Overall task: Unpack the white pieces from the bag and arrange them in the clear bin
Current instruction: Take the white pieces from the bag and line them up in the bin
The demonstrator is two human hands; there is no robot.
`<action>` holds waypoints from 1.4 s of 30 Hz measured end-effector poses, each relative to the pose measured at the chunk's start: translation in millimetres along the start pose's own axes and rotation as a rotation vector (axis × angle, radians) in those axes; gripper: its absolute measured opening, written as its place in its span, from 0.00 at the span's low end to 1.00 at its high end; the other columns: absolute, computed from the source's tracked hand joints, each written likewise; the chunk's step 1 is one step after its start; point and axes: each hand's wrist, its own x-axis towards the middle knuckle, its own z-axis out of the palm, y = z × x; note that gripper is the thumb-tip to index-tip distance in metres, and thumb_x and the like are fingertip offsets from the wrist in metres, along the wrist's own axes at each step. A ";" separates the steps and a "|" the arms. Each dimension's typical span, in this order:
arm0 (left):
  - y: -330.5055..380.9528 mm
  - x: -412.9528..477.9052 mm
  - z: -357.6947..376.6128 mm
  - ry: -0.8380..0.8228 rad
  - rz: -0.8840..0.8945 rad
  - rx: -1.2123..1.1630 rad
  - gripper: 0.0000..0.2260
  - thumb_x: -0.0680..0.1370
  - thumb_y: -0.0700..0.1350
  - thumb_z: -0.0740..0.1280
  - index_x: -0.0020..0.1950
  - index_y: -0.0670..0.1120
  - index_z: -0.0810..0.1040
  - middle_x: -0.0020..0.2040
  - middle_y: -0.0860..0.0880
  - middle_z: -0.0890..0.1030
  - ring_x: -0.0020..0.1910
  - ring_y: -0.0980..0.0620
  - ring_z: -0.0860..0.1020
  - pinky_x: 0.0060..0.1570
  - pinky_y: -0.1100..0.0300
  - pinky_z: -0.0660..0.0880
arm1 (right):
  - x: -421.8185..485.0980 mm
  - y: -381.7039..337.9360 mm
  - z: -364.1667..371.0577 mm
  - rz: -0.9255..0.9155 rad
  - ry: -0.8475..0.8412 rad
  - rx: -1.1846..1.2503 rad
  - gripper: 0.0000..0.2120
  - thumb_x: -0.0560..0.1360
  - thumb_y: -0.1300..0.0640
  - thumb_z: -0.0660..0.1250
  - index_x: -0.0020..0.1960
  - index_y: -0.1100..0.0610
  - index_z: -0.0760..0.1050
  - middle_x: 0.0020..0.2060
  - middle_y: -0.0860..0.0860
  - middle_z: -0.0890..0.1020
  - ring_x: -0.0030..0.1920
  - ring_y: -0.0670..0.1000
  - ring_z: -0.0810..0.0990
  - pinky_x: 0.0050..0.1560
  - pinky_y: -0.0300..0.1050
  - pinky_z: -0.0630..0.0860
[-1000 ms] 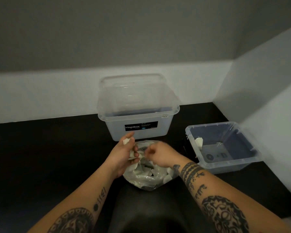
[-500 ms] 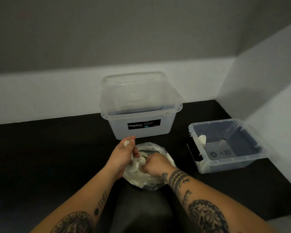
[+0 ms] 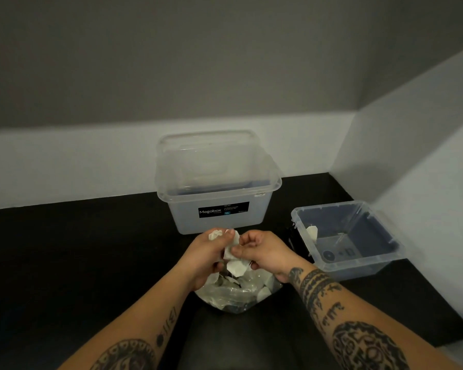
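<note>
Early stage: one white angular piece (image 3: 312, 232) sits in the small clear plastic bin (image 3: 380, 259) at right. Left hand (image 3: 207, 253) grips several white pieces (image 3: 231, 247); right hand (image 3: 263, 251) pinches one. Crumpled clear plastic bag (image 3: 235, 295) on the black table (image 3: 64, 249) holds many more.

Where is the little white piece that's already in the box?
In the head view, the white piece leans against the left inside wall of the open clear bin on the right, beside the Megabox tub.

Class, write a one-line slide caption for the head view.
Both hands, left hand and right hand, hold white pieces above the bag; the clear bin waits at right.
</note>
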 end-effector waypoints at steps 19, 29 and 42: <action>1.9 1.5 3.7 0.070 0.093 -0.091 0.23 0.78 0.65 0.65 0.64 0.49 0.80 0.52 0.45 0.86 0.47 0.50 0.84 0.43 0.57 0.77 | 16.3 -19.0 30.4 0.122 0.230 0.681 0.08 0.75 0.59 0.74 0.54 0.58 0.79 0.42 0.54 0.86 0.39 0.50 0.84 0.34 0.41 0.75; -1.7 7.6 -11.3 0.210 0.049 -0.249 0.06 0.84 0.48 0.66 0.56 0.48 0.81 0.49 0.45 0.86 0.43 0.50 0.83 0.36 0.59 0.74 | 23.6 -10.6 13.2 0.151 0.160 0.250 0.09 0.82 0.53 0.65 0.56 0.55 0.82 0.48 0.49 0.84 0.38 0.45 0.75 0.35 0.38 0.71; -12.3 7.4 -20.4 0.291 0.075 -0.037 0.09 0.85 0.48 0.62 0.62 0.52 0.80 0.45 0.48 0.84 0.61 0.46 0.81 0.66 0.40 0.74 | 72.7 56.3 59.1 0.223 0.229 -0.677 0.22 0.76 0.42 0.68 0.61 0.57 0.80 0.55 0.55 0.83 0.58 0.57 0.81 0.58 0.48 0.77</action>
